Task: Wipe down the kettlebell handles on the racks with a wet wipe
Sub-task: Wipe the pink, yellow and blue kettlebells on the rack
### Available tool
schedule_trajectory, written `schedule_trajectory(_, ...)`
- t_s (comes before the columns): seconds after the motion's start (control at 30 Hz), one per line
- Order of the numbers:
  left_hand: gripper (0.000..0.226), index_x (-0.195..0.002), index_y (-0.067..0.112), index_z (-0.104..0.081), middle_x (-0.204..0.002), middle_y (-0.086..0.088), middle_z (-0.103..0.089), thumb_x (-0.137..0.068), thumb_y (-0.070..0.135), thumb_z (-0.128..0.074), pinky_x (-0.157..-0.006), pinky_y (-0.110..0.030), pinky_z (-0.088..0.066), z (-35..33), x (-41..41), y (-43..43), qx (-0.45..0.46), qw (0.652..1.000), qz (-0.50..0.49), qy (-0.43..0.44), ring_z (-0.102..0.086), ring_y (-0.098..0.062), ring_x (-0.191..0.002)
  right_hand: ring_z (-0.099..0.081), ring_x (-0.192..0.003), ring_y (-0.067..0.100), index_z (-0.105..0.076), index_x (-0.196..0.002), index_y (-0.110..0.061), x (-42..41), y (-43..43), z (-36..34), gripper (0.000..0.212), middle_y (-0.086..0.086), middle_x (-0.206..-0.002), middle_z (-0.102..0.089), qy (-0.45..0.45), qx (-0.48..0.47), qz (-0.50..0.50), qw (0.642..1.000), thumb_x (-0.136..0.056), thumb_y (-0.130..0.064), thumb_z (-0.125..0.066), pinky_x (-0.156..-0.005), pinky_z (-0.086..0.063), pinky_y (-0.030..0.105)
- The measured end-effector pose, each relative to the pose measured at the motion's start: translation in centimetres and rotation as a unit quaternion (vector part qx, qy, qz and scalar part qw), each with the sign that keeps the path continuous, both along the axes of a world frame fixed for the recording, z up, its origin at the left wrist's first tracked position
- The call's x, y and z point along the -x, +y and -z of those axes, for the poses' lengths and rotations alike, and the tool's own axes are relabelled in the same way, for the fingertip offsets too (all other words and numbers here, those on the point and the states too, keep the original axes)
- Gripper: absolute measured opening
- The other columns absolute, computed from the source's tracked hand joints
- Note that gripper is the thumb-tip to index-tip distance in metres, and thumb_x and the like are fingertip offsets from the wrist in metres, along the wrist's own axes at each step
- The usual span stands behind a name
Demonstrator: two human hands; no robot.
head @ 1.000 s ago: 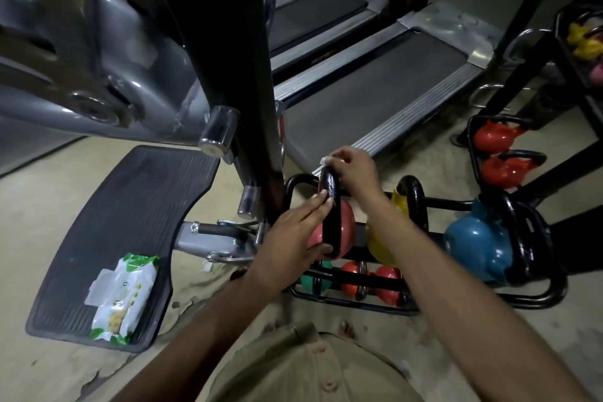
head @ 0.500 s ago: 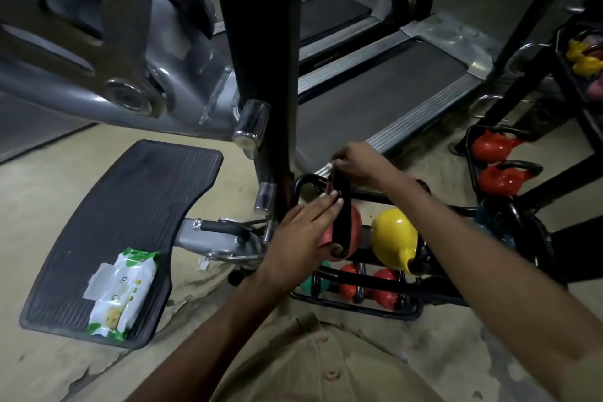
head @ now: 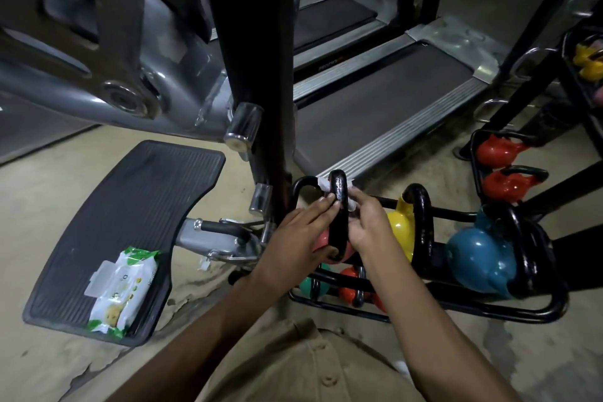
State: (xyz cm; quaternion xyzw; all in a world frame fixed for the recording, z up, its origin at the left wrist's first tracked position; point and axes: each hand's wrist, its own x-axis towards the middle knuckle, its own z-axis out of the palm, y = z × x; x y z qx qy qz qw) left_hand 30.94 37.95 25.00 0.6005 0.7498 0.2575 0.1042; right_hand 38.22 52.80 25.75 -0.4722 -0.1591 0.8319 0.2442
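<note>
My right hand [head: 365, 225], pinching the wet wipe [head: 351, 206] around the handle [head: 337, 202] of the pink kettlebell [head: 319, 242] on the rack [head: 489, 313], has slid from crown to side while my left hand [head: 300, 238] braces flat-fingered, so I judge this handle nearly covered.

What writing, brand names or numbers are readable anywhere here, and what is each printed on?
Nothing here can be read with certainty.
Wipes pack: print on the white and green wrapper, too blurred to read.
Treadmill: small logo on its dark edge, too small and dim to read.
Wet wipe held by the right hand: no print visible.
</note>
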Motion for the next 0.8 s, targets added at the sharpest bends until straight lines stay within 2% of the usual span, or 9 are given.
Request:
schedule_trajectory(0.1, 0.088, -0.162, 0.025, -0.033, -0.169, 0.013, -0.026, -0.087, 0.028, -0.08, -0.122, -0.027, -0.024, 0.1, -0.4, -0.1, -0.004, 1.0, -0.009, -0.003, -0.027, -0.008, -0.151, -0.074, -0.078, 0.019, -0.07, -0.107, -0.006, 0.3, -0.7, 0.3, 0.013, 0.007, -0.084, -0.076, -0.145, -0.246, 0.048, 0.957, -0.101, -0.004, -0.058, -0.069, -0.06, 0.025)
schedule_trajectory(0.2, 0.082, -0.156, 0.02, -0.044, -0.165, 0.008, -0.037, -0.083, 0.02, -0.081, -0.12, -0.035, -0.036, 0.4, -1.2, -1.0, -0.041, 0.999, -0.003, 0.011, -0.035, -0.01, -0.148, -0.067, -0.086, 0.004, -0.074, -0.11, -0.01, -0.2, -1.0, 0.6, 0.021, -0.002, -0.098, -0.074, -0.299, -0.54, -0.057, 0.784, -0.105, -0.013, -0.054, -0.075, -0.048, 0.009)
schedule_trajectory(0.27, 0.077, -0.155, 0.017, -0.046, -0.165, 0.005, -0.038, -0.085, 0.019, -0.078, -0.12, -0.036, -0.037, 0.7, -1.7, -1.8, -0.055, 0.998, 0.009, 0.021, -0.036, -0.011, -0.146, -0.066, -0.088, 0.011, -0.074, -0.109, -0.01, -0.5, -0.1, 0.7, 0.022, 0.001, -0.099, -0.073, -0.316, -0.615, -0.095, 0.716, -0.105, -0.014, -0.052, -0.08, -0.051, 0.021)
schedule_trajectory(0.43, 0.073, -0.158, 0.018, -0.04, -0.168, 0.004, -0.032, -0.093, 0.023, -0.072, -0.124, -0.037, -0.031, 0.7, -2.2, -1.7, -0.045, 0.999, -0.002, 0.027, -0.032, -0.011, -0.151, -0.069, -0.094, 0.03, -0.076, -0.101, -0.006, 1.9, 5.2, -1.4, 0.022, 0.014, -0.099, -0.077, -0.322, -0.662, -0.312, 0.6, -0.095, -0.005, -0.055, -0.078, -0.046, 0.034)
schedule_trajectory(0.5, 0.075, -0.16, 0.019, -0.035, -0.169, 0.003, -0.028, -0.094, 0.021, -0.07, -0.127, -0.037, -0.025, 0.5, -2.2, -1.6, -0.03, 0.999, 0.007, 0.038, -0.027, -0.012, -0.154, -0.07, -0.095, 0.033, -0.076, -0.101, -0.008, 3.3, 7.1, -3.3, 0.022, 0.016, -0.101, -0.077, -0.318, -0.66, -0.464, 0.498, -0.096, -0.007, -0.055, -0.075, -0.045, 0.033)
schedule_trajectory(0.57, 0.079, -0.161, 0.018, -0.032, -0.17, 0.002, -0.026, -0.093, 0.02, -0.072, -0.127, -0.035, -0.021, 0.4, -2.2, -1.8, -0.023, 0.999, 0.011, 0.046, -0.024, -0.012, -0.156, -0.069, -0.094, 0.034, -0.074, -0.102, -0.009, 4.5, 7.5, -4.9, 0.019, 0.016, -0.102, -0.075, -0.299, -0.673, -0.577, 0.352, -0.099, -0.015, -0.057, -0.077, -0.048, 0.035)
schedule_trajectory(0.73, 0.069, -0.156, 0.014, -0.042, -0.161, -0.005, -0.043, -0.094, 0.023, -0.069, -0.124, -0.03, -0.022, 0.3, -2.7, -2.0, -0.039, 0.998, -0.004, 0.048, -0.037, -0.017, -0.147, -0.056, -0.062, 0.014, -0.066, -0.082, -0.017, 4.6, 4.3, -7.5, 0.023, -0.001, -0.077, -0.064, -0.249, -0.695, -0.675, 0.012, -0.1, -0.022, -0.053, -0.053, -0.04, 0.019)
schedule_trajectory(0.77, 0.069, -0.157, 0.013, -0.041, -0.161, -0.006, -0.043, -0.094, 0.024, -0.068, -0.124, -0.028, -0.02, 0.3, -2.8, -2.1, -0.04, 0.998, -0.003, 0.047, -0.037, -0.017, -0.147, -0.054, -0.062, 0.013, -0.066, -0.083, -0.017, 4.5, 4.4, -7.8, 0.023, -0.001, -0.078, -0.065, -0.241, -0.704, -0.668, -0.018, -0.101, -0.022, -0.053, -0.053, -0.039, 0.02)
schedule_trajectory(0.8, 0.07, -0.158, 0.014, -0.039, -0.164, -0.005, -0.039, -0.095, 0.025, -0.068, -0.125, -0.028, -0.019, 0.4, -2.9, -2.2, -0.038, 0.998, -0.004, 0.045, -0.035, -0.017, -0.149, -0.058, -0.066, 0.017, -0.066, -0.083, -0.017, 4.6, 5.0, -7.9, 0.022, 0.002, -0.081, -0.066, -0.251, -0.707, -0.66, 0.019, -0.1, -0.023, -0.054, -0.055, -0.044, 0.025)
